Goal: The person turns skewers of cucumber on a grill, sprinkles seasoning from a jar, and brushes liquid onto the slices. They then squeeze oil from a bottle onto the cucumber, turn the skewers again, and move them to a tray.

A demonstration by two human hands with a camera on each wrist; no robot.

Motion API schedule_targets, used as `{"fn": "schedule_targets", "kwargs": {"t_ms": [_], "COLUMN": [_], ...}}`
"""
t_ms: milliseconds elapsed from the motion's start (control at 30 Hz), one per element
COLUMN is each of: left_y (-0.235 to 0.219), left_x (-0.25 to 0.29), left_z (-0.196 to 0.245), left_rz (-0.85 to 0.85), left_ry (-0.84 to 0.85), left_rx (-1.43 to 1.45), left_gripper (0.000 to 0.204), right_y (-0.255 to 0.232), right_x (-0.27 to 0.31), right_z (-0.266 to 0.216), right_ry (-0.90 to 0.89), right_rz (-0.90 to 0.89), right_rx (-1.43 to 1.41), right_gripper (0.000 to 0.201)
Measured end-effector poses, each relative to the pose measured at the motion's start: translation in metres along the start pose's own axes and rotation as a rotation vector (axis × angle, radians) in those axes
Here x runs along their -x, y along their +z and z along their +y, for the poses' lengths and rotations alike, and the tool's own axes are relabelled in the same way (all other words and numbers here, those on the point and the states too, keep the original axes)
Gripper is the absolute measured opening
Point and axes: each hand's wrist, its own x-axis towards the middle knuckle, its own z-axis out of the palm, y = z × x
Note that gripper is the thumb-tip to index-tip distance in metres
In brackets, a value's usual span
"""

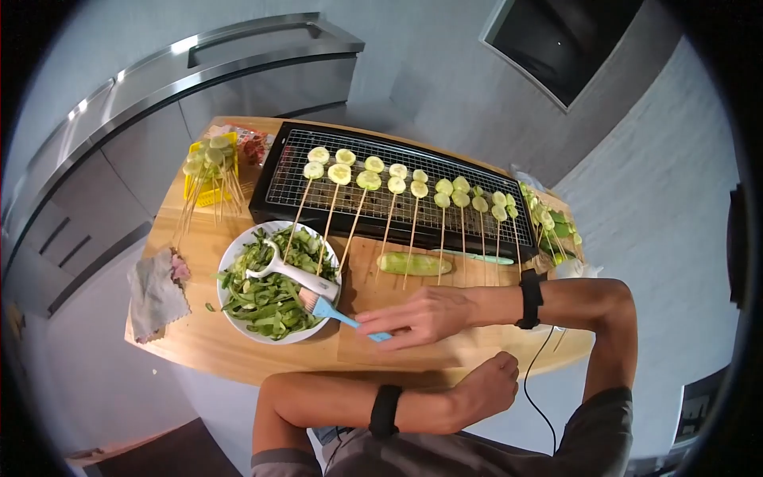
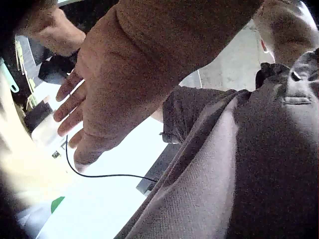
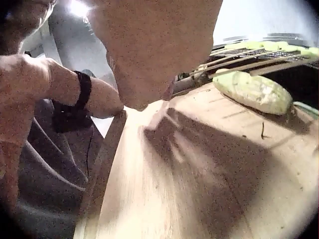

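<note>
My right hand (image 1: 425,316) reaches left over the wooden cutting board (image 1: 358,350), fingers and thumb at the handle of a blue basting brush (image 1: 342,317). The brush's bristles lie at the rim of a white bowl (image 1: 230,306) full of green peelings (image 1: 274,306). A white peeler (image 1: 306,278) rests across the peelings. Holding nothing, my left hand (image 1: 489,389) hangs in front of the table edge; its fingers (image 2: 72,102) are loosely extended in the left wrist view. A peeled, cucumber-like vegetable (image 3: 254,92) lies on the board beyond the right hand, which hides the brush in the right wrist view.
Behind the board stands a black grill (image 1: 262,211) with several skewers of sliced vegetable (image 1: 373,171), sticks overhanging toward me. A mint-green knife (image 1: 481,257) lies by the grill. A yellow basket (image 1: 195,191) of skewers and a grey cloth (image 1: 159,290) sit left; a black cable (image 1: 532,397) hangs right.
</note>
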Motion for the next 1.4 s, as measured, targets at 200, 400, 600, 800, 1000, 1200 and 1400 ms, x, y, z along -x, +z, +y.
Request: {"fn": "schedule_targets", "kwargs": {"t_ms": [200, 400, 600, 800, 1000, 1200, 1400], "left_y": [-0.009, -0.056, -0.077, -0.085, -0.088, -0.09, -0.093], "left_x": [0.01, 0.022, 0.036, 0.048, 0.062, 0.075, 0.085], "left_z": [-0.004, -0.039, -0.082, -0.132, -0.16, -0.175, -0.193], "left_rz": [0.097, 0.118, 0.234, 0.273, 0.269, 0.362, 0.324], "left_ry": [0.034, 0.036, -0.118, -0.458, -0.646, -0.702, -0.839], "left_rx": [0.123, 0.169, 0.249, 0.147, 0.284, 0.269, 0.18], "left_gripper": [0.024, 0.029, 0.025, 0.023, 0.026, 0.028, 0.024], "right_y": [0.011, -0.037, -0.134, -0.137, -0.107, -0.1, -0.089], "right_x": [0.02, 0.036, 0.047, 0.093, 0.099, 0.115, 0.125], "right_z": [-0.012, -0.025, -0.048, -0.067, -0.072, -0.057, -0.055], "right_ry": [0.118, 0.246, 0.943, 1.419, 1.775, 1.774, 1.761], "right_rz": [-0.016, 0.076, 0.117, -0.036, 0.066, 0.077, 0.165], "right_rx": [0.117, 0.303, 0.515, 0.605, 0.14, 0.02, 0.207], "right_gripper": [0.024, 0.03, 0.032, 0.029, 0.04, 0.036, 0.029]}}
